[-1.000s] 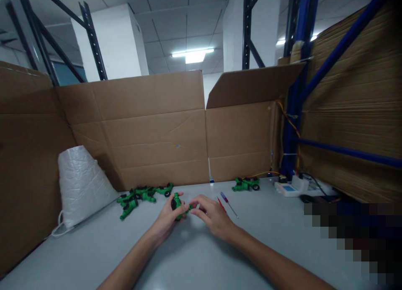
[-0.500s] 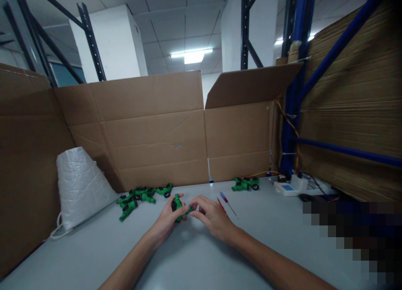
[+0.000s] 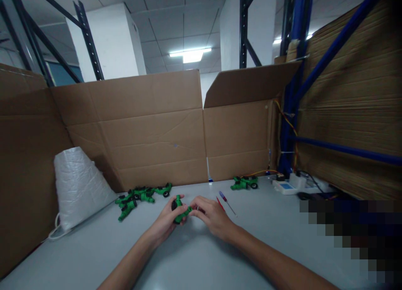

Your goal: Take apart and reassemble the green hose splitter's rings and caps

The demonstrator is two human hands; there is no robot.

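Note:
Near the middle of the table, my left hand (image 3: 165, 221) is closed around a green toy vehicle (image 3: 182, 214) with black parts. One green end of the toy sticks out toward my right hand (image 3: 212, 216). The right thumb and fingertips are pinched together just beside that end; what lies between them is too small to make out. Just beyond the right hand are a screwdriver (image 3: 228, 203) with a blue-and-red handle and a thin red tool (image 3: 220, 203), partly hidden by the hand.
Several similar green toys (image 3: 143, 194) lie clustered at the back left, and another toy (image 3: 245, 182) at the back right. A white wrapped bundle (image 3: 80, 191) stands left. Cardboard walls (image 3: 150, 135) enclose the table (image 3: 185, 260). A power strip (image 3: 287, 187) with cables sits right.
The right fingertips have drawn slightly off the toy's end, and more of that end now shows. My left hand keeps its hold, with the toy turned slightly.

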